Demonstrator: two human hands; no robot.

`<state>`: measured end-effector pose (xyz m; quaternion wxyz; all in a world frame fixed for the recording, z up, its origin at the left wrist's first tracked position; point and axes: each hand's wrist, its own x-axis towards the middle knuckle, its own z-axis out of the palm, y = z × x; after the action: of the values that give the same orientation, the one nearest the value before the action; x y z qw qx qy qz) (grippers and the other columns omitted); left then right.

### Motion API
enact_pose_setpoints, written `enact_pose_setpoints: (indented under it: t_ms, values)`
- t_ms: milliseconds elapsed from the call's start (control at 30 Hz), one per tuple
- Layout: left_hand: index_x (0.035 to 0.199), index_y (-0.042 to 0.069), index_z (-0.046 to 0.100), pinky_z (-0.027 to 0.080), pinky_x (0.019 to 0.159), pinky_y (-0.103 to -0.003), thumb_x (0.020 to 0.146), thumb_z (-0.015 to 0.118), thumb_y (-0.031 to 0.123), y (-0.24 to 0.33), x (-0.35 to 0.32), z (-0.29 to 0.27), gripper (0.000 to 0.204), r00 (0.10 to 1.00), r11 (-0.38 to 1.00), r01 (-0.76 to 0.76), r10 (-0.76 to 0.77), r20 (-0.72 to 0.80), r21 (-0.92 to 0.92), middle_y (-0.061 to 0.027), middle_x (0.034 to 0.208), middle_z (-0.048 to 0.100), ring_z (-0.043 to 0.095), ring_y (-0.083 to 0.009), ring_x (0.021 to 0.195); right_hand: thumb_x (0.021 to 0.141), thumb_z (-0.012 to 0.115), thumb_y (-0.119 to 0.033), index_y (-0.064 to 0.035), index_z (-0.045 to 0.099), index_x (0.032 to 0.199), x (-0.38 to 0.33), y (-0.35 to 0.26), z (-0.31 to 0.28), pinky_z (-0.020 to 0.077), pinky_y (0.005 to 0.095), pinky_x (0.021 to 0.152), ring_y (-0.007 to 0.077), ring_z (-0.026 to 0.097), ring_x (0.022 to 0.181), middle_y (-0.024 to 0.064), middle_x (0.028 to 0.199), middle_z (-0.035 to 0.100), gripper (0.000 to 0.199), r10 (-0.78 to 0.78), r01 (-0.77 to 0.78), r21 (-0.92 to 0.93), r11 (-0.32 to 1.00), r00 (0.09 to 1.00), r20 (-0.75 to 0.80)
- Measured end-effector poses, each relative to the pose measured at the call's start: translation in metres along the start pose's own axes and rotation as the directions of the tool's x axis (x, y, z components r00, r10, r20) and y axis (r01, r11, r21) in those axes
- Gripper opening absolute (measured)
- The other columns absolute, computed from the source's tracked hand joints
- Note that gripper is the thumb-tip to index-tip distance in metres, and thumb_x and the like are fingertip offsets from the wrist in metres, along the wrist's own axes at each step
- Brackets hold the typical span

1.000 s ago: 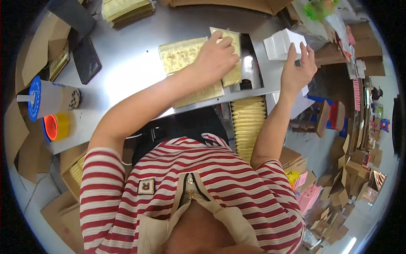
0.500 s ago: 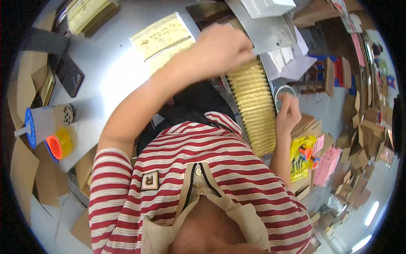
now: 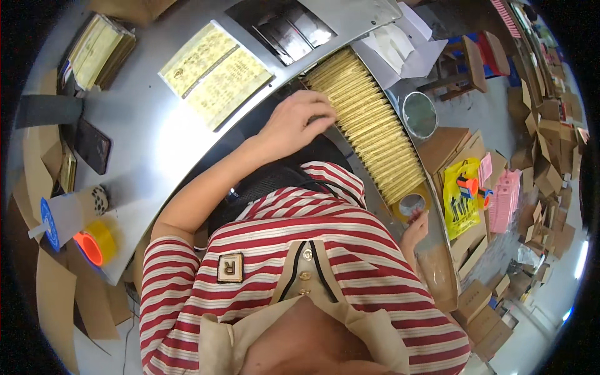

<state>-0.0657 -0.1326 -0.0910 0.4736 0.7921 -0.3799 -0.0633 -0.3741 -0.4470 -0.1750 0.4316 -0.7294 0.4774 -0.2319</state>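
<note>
A long row of gold, pleated-looking packets (image 3: 375, 128) stands on edge in a narrow metal trough, running from the table toward my right side. My left hand (image 3: 299, 122) is beside the row's far left edge, its fingers loosely curled and the thumb apart, with nothing seen in it. At the row's near end is a ring-shaped roll of yellowish clear tape (image 3: 399, 211). My right hand (image 3: 414, 232) is at the roll's lower rim with its fingertips bunched together. Whether they grip the roll cannot be made out.
A yellow printed sheet (image 3: 212, 75) and a dark glossy sheet (image 3: 281, 28) lie on the metal table (image 3: 140, 134). At left are a phone (image 3: 93, 145), a drink cup (image 3: 72, 215) and an orange-cored tape roll (image 3: 94, 244). A round clear lid-like disc (image 3: 420, 115) lies right of the trough.
My left hand has drawn back from above the trough's far end to beside the packets. My right hand has moved down from the round disc to the tape roll. The view has shifted.
</note>
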Motion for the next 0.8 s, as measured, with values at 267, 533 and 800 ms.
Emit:
enact_pose_setpoints:
  t_ms: [267, 533, 800]
  values:
    - [0.141, 0.01, 0.038, 0.035, 0.105, -0.045, 0.091, 0.054, 0.027, -0.055, 0.036, 0.045, 0.055, 0.989, 0.975, 0.076, -0.048, -0.139, 0.209, -0.0256, 0.142, 0.037, 0.04, -0.0441, 0.127, 0.1, 0.05, -0.022, 0.0028, 0.058, 0.122, -0.003, -0.021, 0.022, 0.0459, 0.0231, 0.074, 0.0085, 0.056, 0.084, 0.0059, 0.109, 0.064, 0.034, -0.075, 0.069, 0.173, 0.983, 0.997, 0.03]
    - [0.145, -0.001, 0.023, 0.039, 0.098, -0.047, 0.076, 0.068, 0.052, -0.041, 0.066, 0.08, 0.097, 0.972, 0.955, 0.229, -0.235, 0.008, 0.186, -0.0299, 0.134, 0.041, 0.045, -0.044, 0.117, 0.098, 0.053, -0.022, 0.0064, 0.05, 0.13, -0.008, -0.002, 0.025, 0.0422, 0.0258, 0.091, 0.0147, 0.055, 0.106, 0.0107, 0.125, 0.057, 0.043, -0.055, 0.051, 0.115, 0.992, 0.998, 0.036]
    - [0.148, 0.002, 0.007, 0.033, 0.102, -0.055, 0.058, 0.077, 0.051, -0.038, 0.07, 0.094, 0.124, 0.959, 0.934, 0.222, -0.261, 0.11, 0.281, -0.0307, 0.135, 0.034, 0.039, -0.0456, 0.125, 0.079, 0.07, -0.048, 0.0063, 0.045, 0.13, -0.023, -0.033, 0.036, 0.0408, 0.0422, 0.092, 0.0404, 0.051, 0.107, 0.0291, 0.122, 0.05, 0.079, -0.187, 0.158, -0.677, 0.719, 0.982, 0.031]
